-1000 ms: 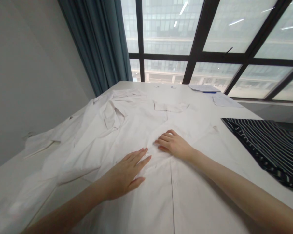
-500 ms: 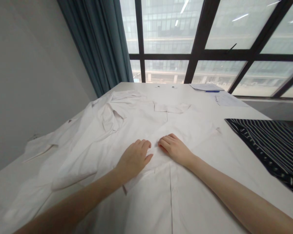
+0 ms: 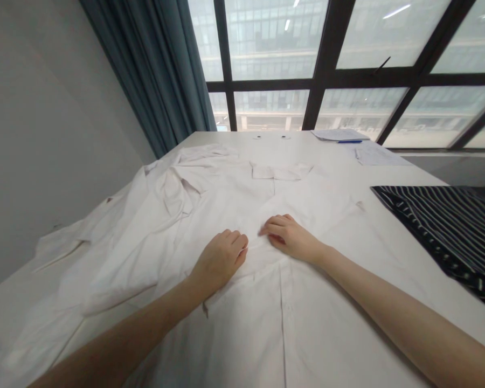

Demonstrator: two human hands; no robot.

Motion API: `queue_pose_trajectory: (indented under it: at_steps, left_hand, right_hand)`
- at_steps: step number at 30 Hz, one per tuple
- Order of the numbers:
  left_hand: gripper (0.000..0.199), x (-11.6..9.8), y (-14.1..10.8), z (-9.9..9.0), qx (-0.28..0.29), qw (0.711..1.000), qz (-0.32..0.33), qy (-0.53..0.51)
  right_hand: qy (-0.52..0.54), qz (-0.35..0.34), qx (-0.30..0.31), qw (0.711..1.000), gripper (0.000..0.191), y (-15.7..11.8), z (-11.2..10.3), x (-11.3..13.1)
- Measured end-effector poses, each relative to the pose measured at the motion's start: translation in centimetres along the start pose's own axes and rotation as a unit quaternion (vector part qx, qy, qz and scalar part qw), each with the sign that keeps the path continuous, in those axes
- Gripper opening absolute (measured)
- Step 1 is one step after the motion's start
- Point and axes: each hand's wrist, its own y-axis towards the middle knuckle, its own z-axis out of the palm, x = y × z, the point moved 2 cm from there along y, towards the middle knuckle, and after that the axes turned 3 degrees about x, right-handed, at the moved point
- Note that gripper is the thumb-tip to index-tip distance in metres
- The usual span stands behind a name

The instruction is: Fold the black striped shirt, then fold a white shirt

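Observation:
A white shirt [image 3: 226,199] lies spread on the table, its collar [image 3: 283,173] toward the window and its button front running down the middle. My left hand [image 3: 222,256] pinches a fold of the shirt cloth near the centre, thumb and fingers pressed together. Close by on the right, my right hand [image 3: 289,235] rests over the shirt with bent fingers, some of them apart, and nothing visible between them. Both hands are a short gap from each other. More rumpled white cloth [image 3: 141,215] lies to the left of the collar.
Black-and-white striped cloth [image 3: 444,231] lies at the table's right edge. Papers [image 3: 339,134] with a blue pen [image 3: 350,141] sit at the far right corner of the white table [image 3: 226,139]. A blue curtain [image 3: 157,70] and a wall stand on the left.
My left hand has closed its thumb and fingers on the shirt cloth. The fingers of my right hand have lifted and shifted slightly. The view has tilted a little downward.

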Motion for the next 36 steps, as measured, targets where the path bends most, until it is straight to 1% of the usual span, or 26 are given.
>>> queue_pose_trajectory:
  at_steps: [3, 8, 11, 15, 18, 20, 22, 25, 28, 32, 36]
  left_hand:
    - [0.012, 0.1, 0.0, 0.2, 0.001, 1.0, 0.002, -0.009]
    - [0.015, 0.1, -0.1, 0.3, -0.017, 0.998, -0.002, -0.056]
    - [0.021, 0.1, -0.1, 0.4, -0.021, 0.996, 0.016, -0.085]
    - [0.029, 0.3, -0.2, 0.7, -0.025, 0.992, 0.06, -0.104]
    - [0.034, 0.6, -0.4, 1.2, -0.029, 0.991, 0.087, -0.102]
    - [0.037, 0.7, -0.5, 1.6, -0.028, 0.99, 0.098, -0.101]
    - [0.039, 0.8, -0.5, 1.8, -0.024, 0.99, 0.1, -0.099]
    - [0.041, 0.8, -0.4, 1.7, -0.023, 0.991, 0.096, -0.095]
    - [0.042, 0.6, -0.3, 1.4, -0.028, 0.991, 0.098, -0.09]
    - [0.042, 0.4, -0.3, 1.1, -0.033, 0.99, 0.108, -0.087]
    - [0.042, 0.4, -0.3, 0.9, -0.033, 0.986, 0.126, -0.103]
  right_hand:
    - [0.004, 0.015, 0.0, 1.0, 0.025, -0.1, -0.1, -0.4]
    - [-0.03, -0.007, 0.002, 1.0, 0.028, -0.2, 0.0, -0.3]
    - [-0.026, -0.003, -0.014, 1.0, 0.031, -0.4, 0.0, -0.3]
    - [0.043, 0.035, -0.068, 0.996, 0.034, -0.5, -0.1, -1.1]
    - [0.11, 0.095, -0.115, 0.983, 0.036, -0.5, -0.2, -1.9]
    - [0.138, 0.124, -0.124, 0.975, 0.034, -0.5, -0.3, -2.1]
    - [0.152, 0.115, -0.113, 0.975, 0.031, -0.4, -0.4, -2.0]
    - [0.144, 0.076, -0.091, 0.983, 0.03, -0.3, -0.5, -1.6]
    - [0.116, 0.053, -0.073, 0.989, 0.029, -0.3, -0.4, -1.3]
    - [0.061, 0.031, -0.049, 0.996, 0.024, -0.4, -0.1, -1.1]
    - [0.037, 0.016, -0.039, 0.998, 0.022, -0.4, -0.1, -0.6]
